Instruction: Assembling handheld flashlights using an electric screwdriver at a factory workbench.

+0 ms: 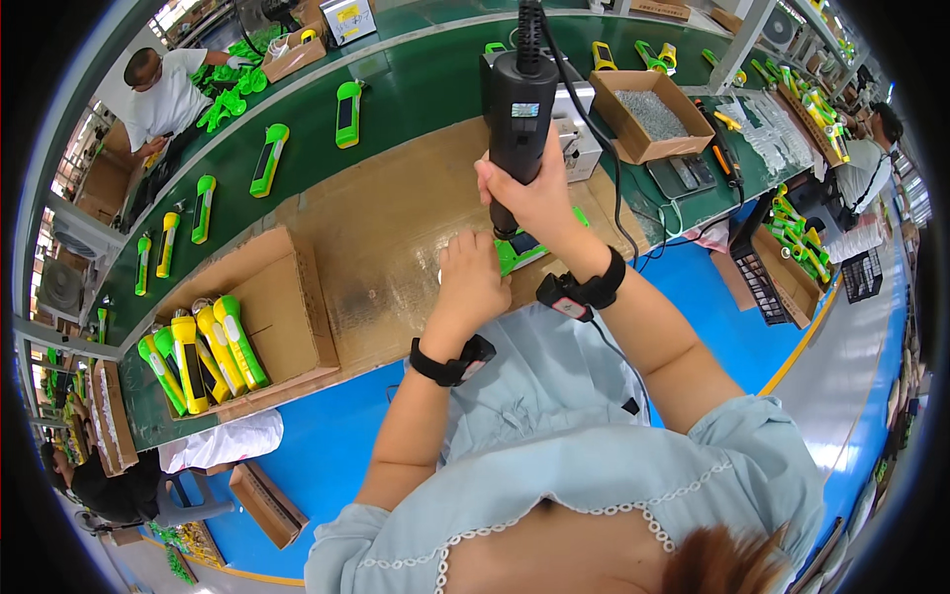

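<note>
A black electric screwdriver [521, 119] hangs upright on its coiled cord, and my right hand [539, 198] is wrapped round its lower body. Its tip points down at a green flashlight [517, 255] with a dark panel, lying on the cardboard sheet [386, 228]. At the left end of that flashlight is my left hand [469, 279], its fingers curled and holding it against the sheet. The exact contact of the screwdriver tip is hidden behind my right hand and the tool.
On the left, an open carton [315, 297] holds several yellow and green flashlights [213, 351]. More flashlights [267, 160] lie spaced along the green belt [307, 119]. A box of small screws [648, 114] stands back right, near black cables [618, 188]. Co-workers sit at both sides.
</note>
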Action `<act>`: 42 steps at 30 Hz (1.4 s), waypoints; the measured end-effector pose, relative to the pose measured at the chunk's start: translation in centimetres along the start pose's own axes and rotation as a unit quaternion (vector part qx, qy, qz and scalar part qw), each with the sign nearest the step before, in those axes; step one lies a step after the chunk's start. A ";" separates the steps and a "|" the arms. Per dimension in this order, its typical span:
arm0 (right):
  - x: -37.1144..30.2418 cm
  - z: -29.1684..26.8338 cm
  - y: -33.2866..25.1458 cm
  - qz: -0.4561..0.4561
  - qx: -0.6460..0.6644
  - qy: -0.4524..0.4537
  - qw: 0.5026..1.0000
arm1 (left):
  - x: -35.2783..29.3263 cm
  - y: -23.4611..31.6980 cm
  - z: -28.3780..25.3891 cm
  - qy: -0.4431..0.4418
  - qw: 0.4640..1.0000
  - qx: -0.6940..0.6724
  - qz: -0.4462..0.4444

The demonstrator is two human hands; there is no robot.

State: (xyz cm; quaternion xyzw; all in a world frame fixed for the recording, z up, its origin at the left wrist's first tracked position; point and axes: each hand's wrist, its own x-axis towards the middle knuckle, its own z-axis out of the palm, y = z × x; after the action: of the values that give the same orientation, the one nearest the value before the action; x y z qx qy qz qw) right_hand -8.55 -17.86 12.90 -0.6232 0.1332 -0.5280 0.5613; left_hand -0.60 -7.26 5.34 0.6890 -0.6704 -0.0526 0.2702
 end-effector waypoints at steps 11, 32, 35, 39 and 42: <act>0.1 -0.2 0.6 -0.004 0.034 -0.019 0.999 | 0.5 -0.1 0.6 0.039 0.999 0.002 -0.001; -2.0 -5.1 -4.6 -0.042 0.018 0.063 0.997 | 20.1 -9.6 -1.8 0.010 0.957 0.205 -0.204; -2.3 -6.8 -4.1 -0.028 -0.007 0.077 0.997 | 23.8 -15.8 -2.5 0.097 0.893 0.283 -0.335; -2.1 -8.8 -3.6 -0.045 -0.066 0.106 0.991 | 24.0 -26.2 -3.3 0.015 0.811 0.384 -0.442; -1.8 -10.2 -3.7 -0.064 -0.082 0.124 0.987 | 23.9 -28.4 -6.0 0.031 0.792 0.422 -0.441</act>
State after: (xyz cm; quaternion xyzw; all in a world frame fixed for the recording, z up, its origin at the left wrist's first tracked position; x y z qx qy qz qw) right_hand -19.09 -20.99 13.14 -0.6038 0.2045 -0.6237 0.4523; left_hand 29.75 -29.47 4.78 0.9567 -0.2409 0.1432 -0.0792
